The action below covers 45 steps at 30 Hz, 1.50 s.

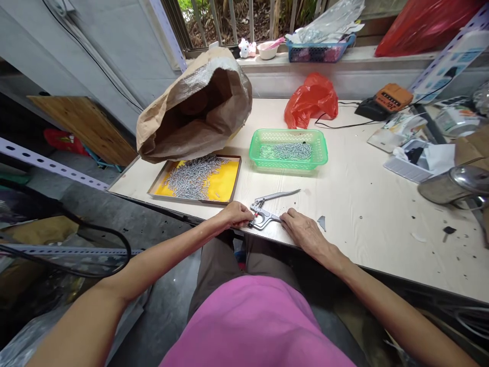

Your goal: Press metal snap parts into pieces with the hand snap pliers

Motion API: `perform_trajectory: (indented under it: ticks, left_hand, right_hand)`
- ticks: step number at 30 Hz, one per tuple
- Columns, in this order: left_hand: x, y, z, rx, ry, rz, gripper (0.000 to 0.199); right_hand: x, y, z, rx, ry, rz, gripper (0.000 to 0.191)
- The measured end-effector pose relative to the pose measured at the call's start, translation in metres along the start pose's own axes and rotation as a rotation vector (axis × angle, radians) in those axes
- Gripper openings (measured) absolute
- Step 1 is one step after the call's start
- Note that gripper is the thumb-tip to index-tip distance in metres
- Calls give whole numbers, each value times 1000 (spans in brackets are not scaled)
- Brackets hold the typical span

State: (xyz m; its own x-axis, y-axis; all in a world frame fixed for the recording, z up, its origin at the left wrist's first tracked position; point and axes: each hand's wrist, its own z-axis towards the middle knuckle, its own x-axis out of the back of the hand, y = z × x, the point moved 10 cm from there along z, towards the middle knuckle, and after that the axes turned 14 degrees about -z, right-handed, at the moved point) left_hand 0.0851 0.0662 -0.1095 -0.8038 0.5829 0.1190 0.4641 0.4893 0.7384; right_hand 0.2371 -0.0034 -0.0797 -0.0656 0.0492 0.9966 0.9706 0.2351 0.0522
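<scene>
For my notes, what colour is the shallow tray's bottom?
The bottom is yellow, best in the head view.

Can't ID tiny pc point(251, 223) at L hand point(240, 214) by pliers point(263, 218), too small. Can't see bottom of paper bag point(198, 107), too dk. Can't see whole metal jug point(446, 187), cut off R.

The counter point(351, 188) is cream, the pliers point(269, 214) grey, the basket point(288, 164) green, the tray point(225, 178) yellow inside, and the bag point(313, 99) by the far edge red.
</scene>
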Motion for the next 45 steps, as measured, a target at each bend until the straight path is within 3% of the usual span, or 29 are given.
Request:
perform_trajectory:
  ticks: [6,11,14,15,18,21,27,34,37,40,42,45]
  left_hand:
    - [-3,0,7,95,-50,171,27]
    - [-4,2,11,179,-100,278,24]
    - [-6,4,12,185,-137,306,24]
    - [-6,4,12,186,-146,306,24]
    - [-6,2,13,188,-152,281,24]
    - [-4,0,14,171,-150,256,24]
    - [-5,-2,13,161,-147,225,23]
    - [-3,-3,10,158,-134,279,37]
    - [-1,21,1,-83,32,524,36]
    - [-28,62,-19,-516,171,810,18]
    - [-60,75,-25,-737,101,940,30]
    - [-91,75,-13,-863,-44,1066,54]
  right_hand:
    - [1,0,1,-7,17,18,24]
    - [2,0,1,-24,-41,34,26]
    - [5,6,4,35,-22,80,25]
    - [6,11,7,51,4,83,35]
    - [3,34,19,44,17,25,91]
    - [-8,47,31,62,-45,-24,113]
    - [0,44,37,82,1,-45,104]
    - [7,39,32,53,-25,-66,72]
    - [7,35,29,60,-10,-77,57]
    - [7,29,26,73,5,-84,46]
    - [8,27,25,74,1,-85,45]
    - [8,28,23,64,-32,-75,55]
